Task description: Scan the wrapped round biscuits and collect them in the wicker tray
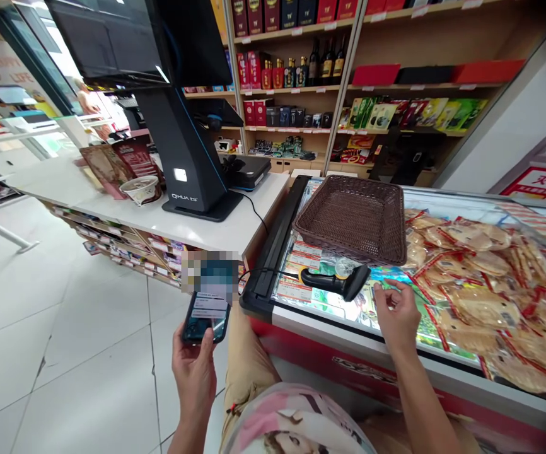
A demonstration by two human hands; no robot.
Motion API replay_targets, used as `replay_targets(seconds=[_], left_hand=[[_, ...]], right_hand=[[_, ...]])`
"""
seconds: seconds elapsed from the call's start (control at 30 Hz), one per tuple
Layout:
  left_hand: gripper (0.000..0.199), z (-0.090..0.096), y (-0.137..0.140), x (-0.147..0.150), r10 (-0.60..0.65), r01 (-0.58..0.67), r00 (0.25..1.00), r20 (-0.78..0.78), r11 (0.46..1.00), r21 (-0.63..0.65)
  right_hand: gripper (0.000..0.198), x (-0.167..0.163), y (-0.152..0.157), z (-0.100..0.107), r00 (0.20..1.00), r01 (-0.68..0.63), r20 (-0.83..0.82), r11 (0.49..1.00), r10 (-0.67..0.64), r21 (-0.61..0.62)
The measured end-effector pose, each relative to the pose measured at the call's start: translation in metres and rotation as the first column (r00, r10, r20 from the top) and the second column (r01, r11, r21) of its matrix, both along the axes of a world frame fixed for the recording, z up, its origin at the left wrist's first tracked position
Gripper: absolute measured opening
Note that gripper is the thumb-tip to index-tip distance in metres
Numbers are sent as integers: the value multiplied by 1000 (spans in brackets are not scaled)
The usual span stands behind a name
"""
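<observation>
Left hand (195, 362) around a phone (205, 318) over tiled floor (93, 353) — right hand (398, 312), fingers apart, near freezer's front edge (323, 324).

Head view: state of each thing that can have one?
Phone, lower screen lit, upper part pixelated
Barcode scanner, lying down, cable attached
Left hand, holding the phone
Right hand, fingers half curled, beside scanner
Brown basket, open side up
Clear packets, heaped
Large monitor, screen dark
</observation>
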State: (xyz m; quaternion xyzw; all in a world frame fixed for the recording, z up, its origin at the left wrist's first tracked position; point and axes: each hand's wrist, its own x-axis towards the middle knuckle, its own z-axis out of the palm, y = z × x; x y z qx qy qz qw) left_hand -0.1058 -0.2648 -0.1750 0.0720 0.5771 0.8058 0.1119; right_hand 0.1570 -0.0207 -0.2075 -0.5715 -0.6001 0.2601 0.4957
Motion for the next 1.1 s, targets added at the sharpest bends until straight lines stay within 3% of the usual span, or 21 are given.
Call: replay_targets(seconds=[0.37,0.63,0.87,1.1], left_hand=[[51,8,19,8,-63,61,998,8,993,96],[52,19,32,15,-149,144,988,36,983,111],[57,26,48,24,-311,294,946,96,943,156],[64,29,63,38,-492,455,850,188,865,210]], right_hand=[[49,4,3,-11,999,-30,-27,999,29,-32],[47,3,0,-6,999,-46,-28,998,45,-33],[45,0,-1,-4,997,-71,-43,997,71,11],[40,-2,-3,0,995,-89,-40,996,90,17]])
